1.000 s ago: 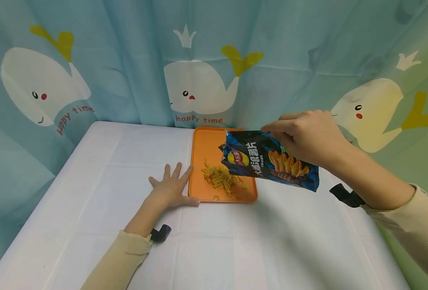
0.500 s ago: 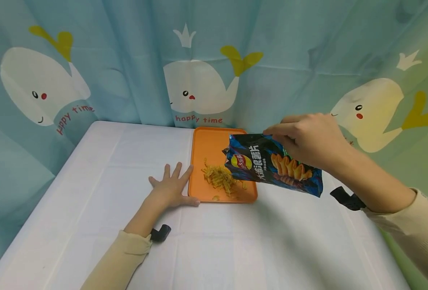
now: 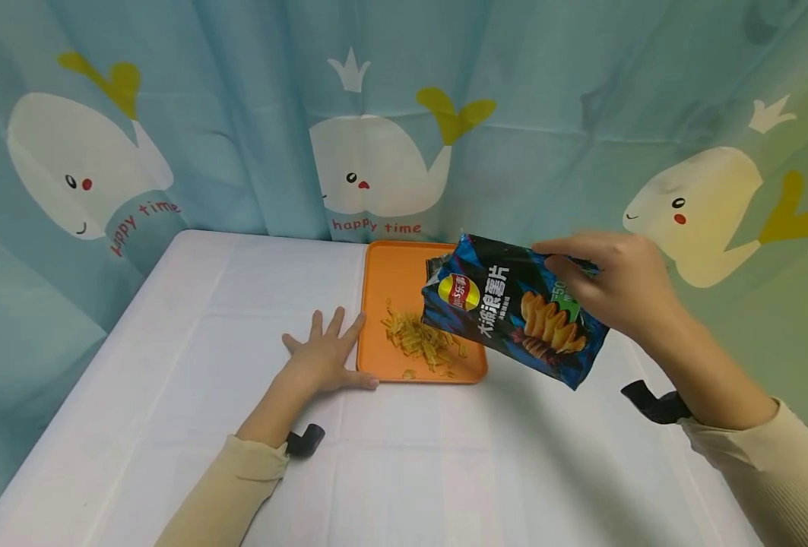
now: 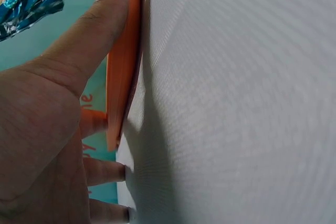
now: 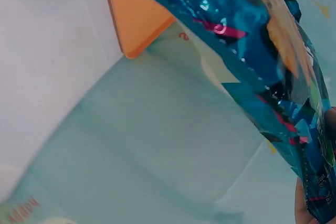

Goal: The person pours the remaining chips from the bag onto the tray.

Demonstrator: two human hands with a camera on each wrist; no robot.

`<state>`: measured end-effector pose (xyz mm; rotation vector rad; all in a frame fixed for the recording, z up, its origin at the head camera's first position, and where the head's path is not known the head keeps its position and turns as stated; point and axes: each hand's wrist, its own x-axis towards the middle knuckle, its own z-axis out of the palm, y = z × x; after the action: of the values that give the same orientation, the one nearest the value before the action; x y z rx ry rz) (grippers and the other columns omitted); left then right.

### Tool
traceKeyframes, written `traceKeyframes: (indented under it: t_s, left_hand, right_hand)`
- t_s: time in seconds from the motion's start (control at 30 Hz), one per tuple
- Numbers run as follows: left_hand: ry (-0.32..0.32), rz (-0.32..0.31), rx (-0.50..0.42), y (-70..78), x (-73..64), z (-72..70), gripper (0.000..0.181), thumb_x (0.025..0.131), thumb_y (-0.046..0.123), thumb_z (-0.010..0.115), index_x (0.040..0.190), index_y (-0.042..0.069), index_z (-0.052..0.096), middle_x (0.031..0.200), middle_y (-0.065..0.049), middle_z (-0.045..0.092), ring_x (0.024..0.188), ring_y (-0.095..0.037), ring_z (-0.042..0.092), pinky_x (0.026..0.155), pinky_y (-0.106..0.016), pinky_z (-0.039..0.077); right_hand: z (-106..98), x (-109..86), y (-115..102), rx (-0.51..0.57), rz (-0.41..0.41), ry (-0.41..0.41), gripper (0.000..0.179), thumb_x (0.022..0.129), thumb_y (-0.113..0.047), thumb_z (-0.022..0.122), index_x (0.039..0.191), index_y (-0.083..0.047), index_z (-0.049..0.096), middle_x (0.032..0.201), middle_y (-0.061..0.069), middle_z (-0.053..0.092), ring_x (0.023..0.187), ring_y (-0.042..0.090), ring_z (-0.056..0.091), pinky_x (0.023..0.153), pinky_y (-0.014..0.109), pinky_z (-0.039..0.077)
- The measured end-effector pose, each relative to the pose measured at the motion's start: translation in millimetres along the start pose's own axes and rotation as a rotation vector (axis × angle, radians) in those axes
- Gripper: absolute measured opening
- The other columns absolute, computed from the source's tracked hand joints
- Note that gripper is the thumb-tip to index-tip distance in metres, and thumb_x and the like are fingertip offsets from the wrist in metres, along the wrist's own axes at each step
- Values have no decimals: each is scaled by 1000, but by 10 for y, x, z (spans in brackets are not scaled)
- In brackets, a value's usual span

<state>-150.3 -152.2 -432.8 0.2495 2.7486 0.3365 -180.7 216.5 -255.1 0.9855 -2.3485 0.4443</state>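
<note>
My right hand pinches the upper edge of a dark blue chip bag, held in the air with its torn end tilted left over an orange tray. In the right wrist view the glossy bag fills the upper right, and only bits of the fingers show. A heap of yellow potato chip pieces lies in the near half of the tray. At the tray's left edge my left hand is spread flat; in the left wrist view its thumb touches the tray's side wall.
The tray stands on a table with a white cloth, near its back edge. Behind the table hangs a blue-green curtain printed with white whales. Black wrist mounts sit on both forearms.
The right hand has moved right and slightly down with the bag. The bag has turned, so its right end hangs lower and its front shows more. The left hand has stayed put.
</note>
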Motion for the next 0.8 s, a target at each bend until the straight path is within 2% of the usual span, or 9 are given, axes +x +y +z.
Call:
traceKeyframes:
  t_s: [0.1, 0.23, 0.33, 0.47, 0.57, 0.7, 0.8]
  left_hand:
    - [4, 1, 8, 0, 1, 1, 121, 70, 79, 68, 162, 28, 9, 167, -18, 3, 149, -53, -2, 94, -89, 10]
    - [3, 1, 4, -4, -16, -4, 121, 71, 78, 69, 162, 27, 9, 167, -18, 4, 149, -54, -2, 93, -90, 10]
    - [4, 2, 2, -5, -22, -10, 121, 71, 78, 69, 162, 27, 9, 167, -19, 3, 148, -54, -2, 93, -90, 9]
    - [21, 10, 9, -1, -11, -16, 120, 71, 78, 69, 162, 27, 10, 167, -18, 5, 148, -54, -1, 94, -90, 10]
    - [21, 10, 9, 2, -4, -12, 120, 70, 78, 69, 162, 27, 10, 167, -19, 5, 148, -54, -1, 93, -90, 10]
    - [13, 6, 5, 7, -12, -7, 121, 70, 78, 69, 162, 27, 11, 167, -19, 5, 148, -54, -1, 93, -90, 10]
    - [11, 7, -1, 7, -19, 1, 121, 70, 78, 70, 162, 26, 11, 167, -19, 5, 148, -54, 0, 93, -90, 11]
  right_hand:
    - [41, -117, 72, 73, 94, 48, 28, 84, -1, 75, 107, -15, 79, 96, 6, 78, 60, 2, 51, 52, 18, 31]
    - [141, -289, 175, 175, 226, 122, 26, 84, 3, 75, 105, -11, 80, 86, 6, 76, 62, -3, 48, 51, 14, 31]
    - [229, -437, 240, 235, 323, 182, 26, 84, 5, 74, 106, -8, 79, 80, 0, 71, 64, -2, 51, 52, 12, 35]
    - [335, -607, 291, 309, 453, 262, 22, 87, 3, 73, 108, -3, 77, 80, -16, 67, 64, -3, 54, 54, 10, 39]
    - [410, -710, 307, 371, 571, 306, 20, 90, -2, 71, 110, 0, 76, 81, -22, 67, 67, -2, 57, 58, 9, 44]
    - [517, -840, 333, 470, 743, 366, 23, 94, -8, 69, 114, 1, 74, 86, -20, 70, 72, 2, 61, 67, 10, 50]
    - [605, -927, 375, 579, 877, 449, 25, 93, -9, 70, 116, 0, 73, 88, -13, 72, 75, 6, 62, 70, 11, 51]
